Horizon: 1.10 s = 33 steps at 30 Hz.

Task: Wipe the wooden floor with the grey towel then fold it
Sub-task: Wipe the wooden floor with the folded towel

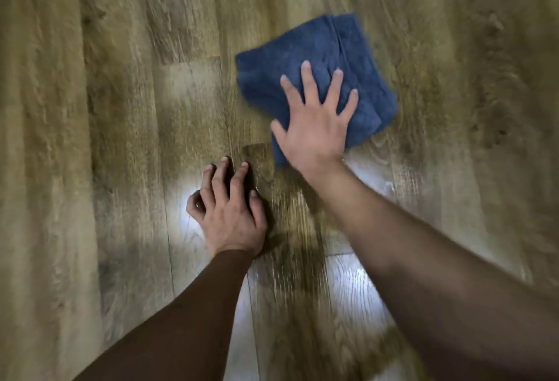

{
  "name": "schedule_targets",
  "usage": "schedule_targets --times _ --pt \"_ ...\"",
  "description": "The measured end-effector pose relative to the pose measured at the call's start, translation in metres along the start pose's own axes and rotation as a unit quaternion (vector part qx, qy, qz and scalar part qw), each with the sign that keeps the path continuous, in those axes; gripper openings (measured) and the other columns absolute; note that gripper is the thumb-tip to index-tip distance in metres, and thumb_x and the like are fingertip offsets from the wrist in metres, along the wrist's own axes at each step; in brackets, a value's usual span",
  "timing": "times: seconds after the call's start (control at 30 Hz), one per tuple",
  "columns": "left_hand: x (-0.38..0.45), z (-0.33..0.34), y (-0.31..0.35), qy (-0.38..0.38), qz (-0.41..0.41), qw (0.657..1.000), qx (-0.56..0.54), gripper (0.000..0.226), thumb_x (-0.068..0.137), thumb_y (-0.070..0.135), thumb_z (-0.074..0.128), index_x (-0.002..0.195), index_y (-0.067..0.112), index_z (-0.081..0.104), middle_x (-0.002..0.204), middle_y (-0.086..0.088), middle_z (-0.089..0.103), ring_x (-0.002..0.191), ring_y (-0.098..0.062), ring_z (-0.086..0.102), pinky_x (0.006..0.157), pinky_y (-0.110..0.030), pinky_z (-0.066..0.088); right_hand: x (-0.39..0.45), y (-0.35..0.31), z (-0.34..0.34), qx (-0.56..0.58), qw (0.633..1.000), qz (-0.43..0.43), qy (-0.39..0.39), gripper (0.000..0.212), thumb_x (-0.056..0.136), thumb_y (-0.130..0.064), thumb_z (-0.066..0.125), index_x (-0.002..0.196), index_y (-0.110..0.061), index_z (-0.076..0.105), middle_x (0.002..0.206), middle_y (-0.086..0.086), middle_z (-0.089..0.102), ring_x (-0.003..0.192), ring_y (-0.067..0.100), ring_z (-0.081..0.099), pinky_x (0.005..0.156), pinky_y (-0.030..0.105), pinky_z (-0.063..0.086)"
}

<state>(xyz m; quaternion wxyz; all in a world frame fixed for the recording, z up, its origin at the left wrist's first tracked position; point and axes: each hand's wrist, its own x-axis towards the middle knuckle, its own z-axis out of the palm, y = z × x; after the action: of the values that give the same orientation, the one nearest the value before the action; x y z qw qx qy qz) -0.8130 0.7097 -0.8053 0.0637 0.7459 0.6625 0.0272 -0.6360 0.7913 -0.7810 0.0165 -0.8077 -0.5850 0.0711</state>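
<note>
— 2 hands were down on the wooden floor (121,108). What was the left hand (230,214) doing?

— It held nothing. Its fingers were bent and spread, tips on the boards, probably to prop the person's weight while leaning forward.

— And moving rightward?

— The right hand (317,126) lay flat on the towel (332,56), fingers straight and splayed, pressing rather than gripping. I judged the open palm was there to spread pressure for wiping.

— Where was the towel?

— On the floor, ahead and to the right of the left hand, well apart from it. It looked blue-grey, bunched into a rough square of more than 1 layer.

— Was the folding started?

— Not properly, I'd say; the blur suggested wiping was under way.
</note>
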Motion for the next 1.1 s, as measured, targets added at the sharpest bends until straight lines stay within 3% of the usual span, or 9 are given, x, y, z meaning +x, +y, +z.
schedule_targets --times 0.17,0.33,0.43,0.47,0.53,0.63,0.73,0.9,1.1 --pt "0.001 0.0 -0.002 0.007 0.005 1.0 -0.007 0.051 0.088 0.039 0.044 0.137 0.028 0.049 0.156 0.0 0.036 0.146 -0.026 0.029 0.106 -0.05 0.019 -0.127 0.013 0.006 0.0 0.999 -0.007 -0.041 0.084 0.079 -0.065 0.046 0.155 -0.035 0.029 0.168 0.0 0.013 0.15 0.049 0.011 0.113 0.071 0.013" --pt "0.001 -0.018 0.006 -0.048 -0.009 0.998 -0.034 0.05 0.088 0.041 0.045 0.135 0.026 0.05 0.153 -0.002 0.041 0.137 -0.032 0.039 0.1 -0.049 0.024 -0.132 0.011 0.007 -0.001 0.997 0.0 -0.083 0.089 0.078 -0.067 0.057 0.156 -0.036 0.028 0.169 -0.001 0.01 0.15 0.048 0.009 0.113 0.072 0.011" --pt "0.041 -0.034 -0.015 -0.108 -0.029 0.994 -0.023 0.054 0.083 0.059 0.041 0.129 0.029 0.044 0.14 -0.01 0.045 0.125 -0.033 0.038 0.101 -0.062 0.029 -0.131 0.013 0.009 -0.007 0.997 0.001 -0.077 0.092 0.074 -0.066 0.065 0.155 -0.034 0.032 0.168 0.001 0.014 0.15 0.049 0.011 0.112 0.073 0.011" --pt "0.061 -0.041 -0.031 -0.139 -0.067 0.988 -0.01 0.064 0.083 0.07 0.04 0.136 0.035 0.035 0.15 -0.01 0.036 0.136 -0.033 0.03 0.107 -0.069 0.02 -0.132 0.014 0.01 -0.006 0.997 0.003 -0.071 0.093 0.073 -0.065 0.066 0.154 -0.033 0.034 0.168 0.001 0.015 0.15 0.049 0.012 0.112 0.073 0.011" --pt "0.098 -0.06 -0.068 -0.191 -0.199 0.96 -0.047 0.101 0.069 0.091 0.05 0.15 0.053 0.004 0.168 -0.002 -0.009 0.153 -0.033 -0.009 0.109 -0.073 -0.006 -0.133 0.013 0.011 0.002 0.998 0.0 -0.059 0.094 0.072 -0.064 0.066 0.154 -0.033 0.035 0.168 0.001 0.016 0.15 0.049 0.011 0.112 0.073 0.011" --pt "0.132 -0.075 -0.098 -0.276 -0.311 0.891 -0.182 0.134 0.056 0.086 0.069 0.148 0.055 -0.023 0.158 0.0 -0.04 0.145 -0.038 -0.034 0.114 -0.071 -0.009 -0.133 0.015 0.017 -0.003 0.999 -0.009 -0.045 0.093 0.073 -0.063 0.062 0.155 -0.033 0.032 0.168 0.001 0.016 0.15 0.049 0.012 0.112 0.073 0.011" --pt "0.135 -0.074 -0.1 -0.316 -0.291 0.882 -0.195 0.134 0.06 0.083 0.069 0.143 0.055 -0.032 0.153 -0.001 -0.049 0.141 -0.041 -0.04 0.114 -0.07 -0.01 -0.135 0.016 0.022 -0.015 0.999 -0.007 -0.029 0.091 0.074 -0.064 0.057 0.156 -0.035 0.03 0.168 0.001 0.016 0.15 0.049 0.012 0.112 0.073 0.011" --pt "0.134 -0.073 -0.103 -0.319 -0.287 0.881 -0.2 0.132 0.064 0.08 0.069 0.143 0.054 -0.034 0.15 -0.002 -0.052 0.139 -0.042 -0.043 0.114 -0.068 -0.013 -0.107 -0.004 0.019 -0.008 0.999 0.027 -0.036 0.099 0.069 -0.063 0.073 0.155 -0.034 0.033 0.167 0.004 0.019 0.145 0.055 0.015 0.107 0.077 0.014" --pt "0.134 -0.07 -0.102 -0.317 -0.288 0.878 -0.214 0.131 0.065 0.076 0.072 0.142 0.056 -0.033 0.148 0.0 -0.054 0.137 -0.039 -0.046 0.113 -0.066 -0.014 0.024 -0.063 0.009 0.029 0.998 0.027 -0.039 0.087 0.085 -0.068 0.052 0.158 -0.037 0.016 0.169 0.005 0.003 0.147 0.055 0.001 0.109 0.078 0.005"
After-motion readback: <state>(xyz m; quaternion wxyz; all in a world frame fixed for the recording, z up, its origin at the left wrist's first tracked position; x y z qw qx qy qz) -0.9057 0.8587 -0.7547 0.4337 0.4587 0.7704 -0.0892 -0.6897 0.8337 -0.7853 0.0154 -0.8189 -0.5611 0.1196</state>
